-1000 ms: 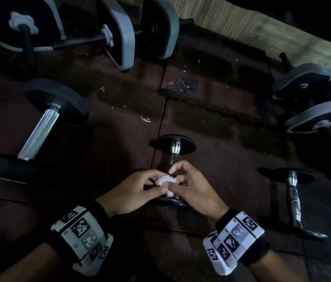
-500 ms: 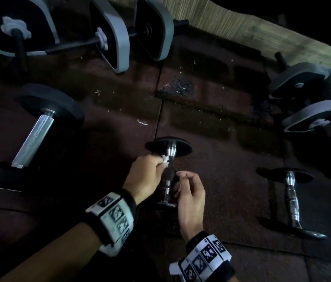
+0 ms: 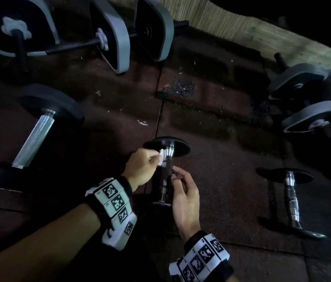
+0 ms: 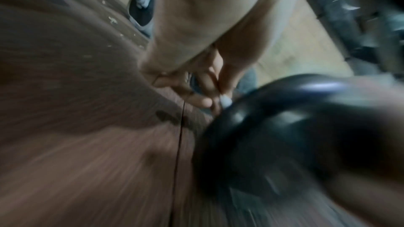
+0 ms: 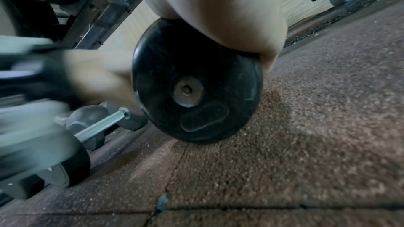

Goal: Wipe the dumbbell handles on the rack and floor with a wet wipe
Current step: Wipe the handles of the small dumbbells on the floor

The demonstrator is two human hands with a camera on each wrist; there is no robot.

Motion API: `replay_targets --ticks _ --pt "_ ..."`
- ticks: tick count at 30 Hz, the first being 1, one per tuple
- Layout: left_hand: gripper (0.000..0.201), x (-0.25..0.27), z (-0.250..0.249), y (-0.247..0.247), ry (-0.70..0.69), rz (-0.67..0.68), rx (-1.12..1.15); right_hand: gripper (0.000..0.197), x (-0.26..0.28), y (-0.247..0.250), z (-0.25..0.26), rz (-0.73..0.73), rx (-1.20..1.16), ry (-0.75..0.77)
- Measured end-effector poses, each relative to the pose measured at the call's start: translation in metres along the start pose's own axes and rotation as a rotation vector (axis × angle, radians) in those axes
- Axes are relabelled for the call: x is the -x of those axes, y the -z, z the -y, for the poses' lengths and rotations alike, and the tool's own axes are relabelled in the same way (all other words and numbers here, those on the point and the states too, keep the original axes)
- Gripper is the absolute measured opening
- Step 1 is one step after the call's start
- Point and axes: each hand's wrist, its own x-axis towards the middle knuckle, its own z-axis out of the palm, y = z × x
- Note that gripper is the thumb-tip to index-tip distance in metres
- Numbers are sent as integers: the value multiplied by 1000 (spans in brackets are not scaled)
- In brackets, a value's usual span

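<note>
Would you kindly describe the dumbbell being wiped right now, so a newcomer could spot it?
On the rubber floor, find the seam between tiles. The small dumbbell lies beside it, between both hands. Unlike its twin to the right, the left hand presses a white wipe against its handle.

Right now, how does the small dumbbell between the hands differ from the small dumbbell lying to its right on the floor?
The left hand presses a white wipe on the handle of the middle dumbbell, and the right hand is at its near end. Nothing touches the right dumbbell. The middle dumbbell's grip looks dark; the right dumbbell's grip shines more. Both lie on the floor mat, with black discs and metal collars.
</note>
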Motion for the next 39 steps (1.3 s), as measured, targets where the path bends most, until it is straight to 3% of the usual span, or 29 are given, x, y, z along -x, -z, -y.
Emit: replay_targets --ticks 3,6,8,11,14,20,23,26,31,34,37,39 --pt "32 26 20 2 66 188 -54 24 1 0 -1 -8 4 4" --pt "38 43 27 4 102 377 36 40 1 1 0 -8 10 24" --pt "34 36 20 6 124 339 89 40 1 1 -1 -11 17 28" --pt "26 9 2 7 123 172 168 23 1 0 -1 -12 33 18" --pt "24 -13 -9 6 114 124 272 27 0 2 -3 -15 53 15" --pt "43 25 -9 16 -106 61 -101 27 -2 5 -7 -10 55 21" --pt "39 22 -4 11 -42 35 -50 26 -2 1 -7 -4 71 25" --pt "23 18 -6 6 29 31 61 25 -2 -2 -6 2 79 25" --pt "20 47 -2 9 -30 99 -147 36 -3 -1 -7 -1 67 12" --pt "22 46 0 6 23 73 -56 42 -3 -4 -7 10 55 7" --pt "33 57 1 5 44 129 -72 30 -2 -1 -7 9 65 7" --pt "28 64 6 6 53 207 -117 25 -2 2 -8 13 66 10"
